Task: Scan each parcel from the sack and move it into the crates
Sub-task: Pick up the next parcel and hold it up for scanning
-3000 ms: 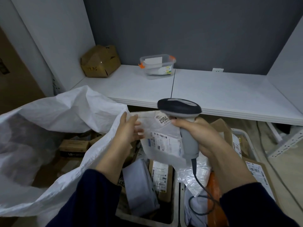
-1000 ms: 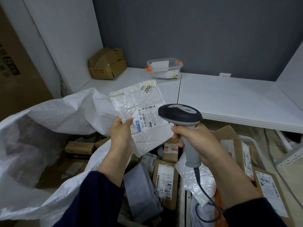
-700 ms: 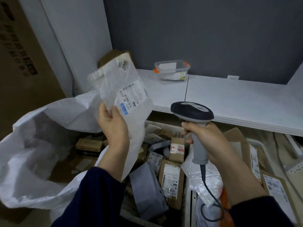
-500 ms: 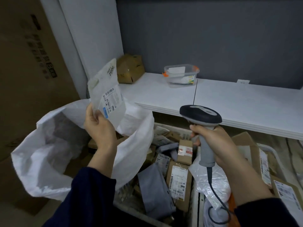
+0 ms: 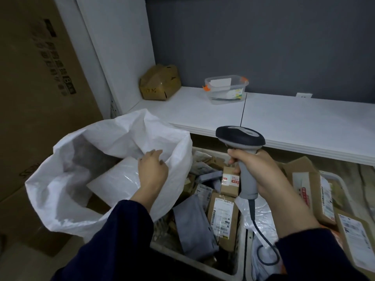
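The white woven sack (image 5: pixel 67 191) stands open at the left. Inside it lies a white plastic parcel (image 5: pixel 113 179). My left hand (image 5: pixel 152 171) reaches into the sack's mouth just above that parcel, fingers loosely bent, holding nothing. My right hand (image 5: pixel 261 171) grips the grey handle of the barcode scanner (image 5: pixel 240 136), held upright over the crates with its cable hanging down. The left crate (image 5: pixel 192 258) holds several brown boxes and grey mailers. The right crate (image 5: pixel 332 176) holds labelled cardboard parcels and a clear plastic bag.
A white shelf (image 5: pixel 294 126) runs behind the crates, carrying a crumpled brown box (image 5: pixel 160 82) and a clear lidded tub (image 5: pixel 226 89). A tall printed cardboard carton (image 5: pixel 38 88) stands at the left, behind the sack.
My left hand held a white labelled mailer up to the left; now it is down in the sack's mouth without the mailer. The view has turned left. The scanner hand stays put.
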